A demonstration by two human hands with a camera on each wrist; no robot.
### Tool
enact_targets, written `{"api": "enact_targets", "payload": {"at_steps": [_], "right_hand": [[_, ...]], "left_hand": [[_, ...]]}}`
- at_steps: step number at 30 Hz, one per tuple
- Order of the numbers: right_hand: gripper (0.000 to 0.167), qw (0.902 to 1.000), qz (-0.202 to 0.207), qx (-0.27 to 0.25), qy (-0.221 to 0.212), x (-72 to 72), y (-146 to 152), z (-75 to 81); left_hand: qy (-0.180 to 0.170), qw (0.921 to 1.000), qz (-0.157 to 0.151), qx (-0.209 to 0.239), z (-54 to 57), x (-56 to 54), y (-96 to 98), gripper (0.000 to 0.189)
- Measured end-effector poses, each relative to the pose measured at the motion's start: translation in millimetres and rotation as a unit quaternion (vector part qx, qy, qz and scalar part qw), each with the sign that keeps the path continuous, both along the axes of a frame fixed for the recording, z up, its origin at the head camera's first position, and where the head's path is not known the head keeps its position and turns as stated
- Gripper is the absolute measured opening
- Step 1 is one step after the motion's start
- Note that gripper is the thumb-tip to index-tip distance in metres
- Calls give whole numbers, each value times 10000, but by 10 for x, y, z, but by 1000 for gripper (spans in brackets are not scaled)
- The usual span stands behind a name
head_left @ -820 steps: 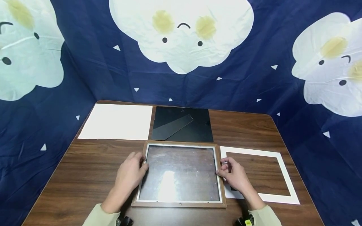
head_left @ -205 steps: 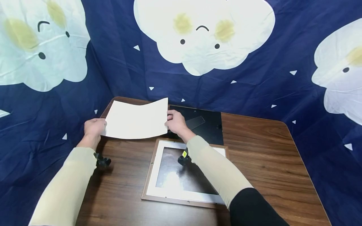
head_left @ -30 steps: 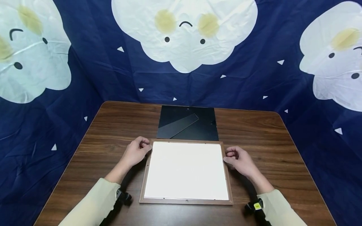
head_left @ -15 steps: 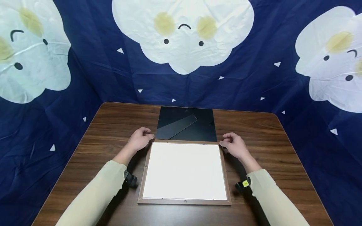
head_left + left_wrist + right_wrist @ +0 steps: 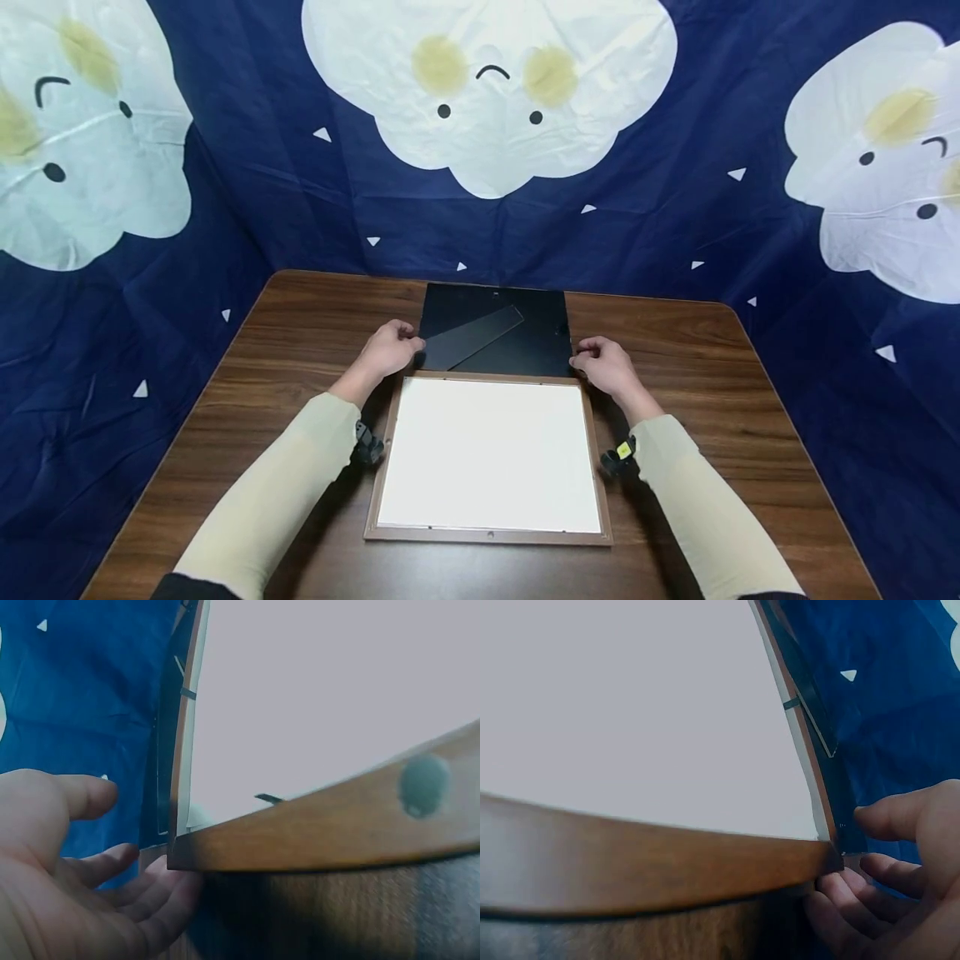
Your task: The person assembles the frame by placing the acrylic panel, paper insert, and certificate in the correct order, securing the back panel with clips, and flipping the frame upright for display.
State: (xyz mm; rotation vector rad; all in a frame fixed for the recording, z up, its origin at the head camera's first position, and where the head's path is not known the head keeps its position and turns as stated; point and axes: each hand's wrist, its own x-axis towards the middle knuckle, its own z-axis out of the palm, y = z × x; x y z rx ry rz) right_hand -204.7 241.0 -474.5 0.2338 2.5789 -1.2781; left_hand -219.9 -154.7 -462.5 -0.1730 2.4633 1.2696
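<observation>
A wooden picture frame (image 5: 487, 537) lies face down, its opening covered by a white sheet (image 5: 491, 454). Small dark tabs stand along its inner edge. Just behind it lies the black backing board (image 5: 442, 304) with an easel leg (image 5: 480, 333) flat across it. My left hand (image 5: 386, 350) is at the board's left edge; in the left wrist view, the thumb and fingers of the left hand (image 5: 82, 877) are apart by the frame's corner. My right hand (image 5: 606, 367) is at the board's right edge. Thumb and fingers of the right hand (image 5: 900, 877) are likewise spread, gripping nothing visible.
Everything lies on a brown wooden table (image 5: 285, 333) with rounded far corners. A dark blue curtain (image 5: 420, 217) printed with white clouds hangs close behind it and along both sides.
Earlier, the frame showed glass; then a white mat with a window lay in it, and the white sheet now covers that. Over the last second both hands moved from the frame's sides to the backing board.
</observation>
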Motion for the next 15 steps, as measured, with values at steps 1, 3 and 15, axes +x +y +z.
{"api": "enact_targets", "payload": {"at_steps": [1,3,15], "right_hand": [[45,10000,24,26,-15,-21,-10,2],[47,9999,85,85,-33,-63,-33,14],[53,9986,123,200,-471,-208,-153,121]], "left_hand": [[-1,10000,7,-12,-2,-18,11,55],[-37,10000,14,-21,-7,-55,30,58],[-185,9998,92,-62,-6,-172,128,68]]}}
